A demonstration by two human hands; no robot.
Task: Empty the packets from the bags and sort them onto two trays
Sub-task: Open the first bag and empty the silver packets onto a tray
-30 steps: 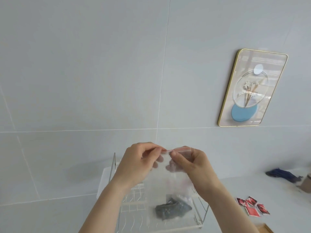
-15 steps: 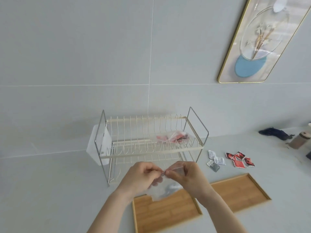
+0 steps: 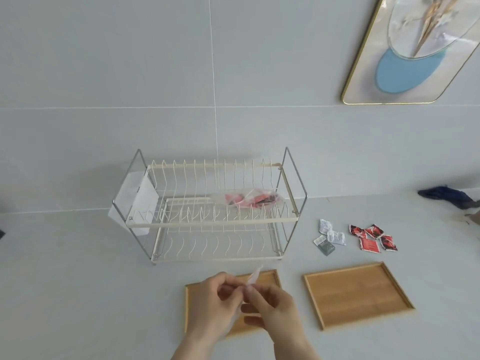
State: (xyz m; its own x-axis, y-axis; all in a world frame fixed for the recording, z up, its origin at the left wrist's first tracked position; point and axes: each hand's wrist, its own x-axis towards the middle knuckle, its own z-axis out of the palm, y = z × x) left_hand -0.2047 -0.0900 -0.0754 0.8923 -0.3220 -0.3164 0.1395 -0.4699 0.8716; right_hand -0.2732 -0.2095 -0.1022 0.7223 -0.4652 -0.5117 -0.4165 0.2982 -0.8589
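Observation:
My left hand and my right hand both pinch the top of a clear plastic bag over the left wooden tray. Most of the bag is hidden behind my hands. The right wooden tray lies bare beside it. A second clear bag with red packets rests on the upper shelf of the wire dish rack. Loose white and grey packets and red packets lie on the counter behind the right tray.
The dish rack stands against the grey tiled wall, behind the left tray. A dark blue cloth lies at the far right of the counter. A gold-framed picture hangs on the wall at upper right.
The view has tilted down from the wall to the counter. My hands with the clear bag have come down from in front of the rack to just above the left tray.

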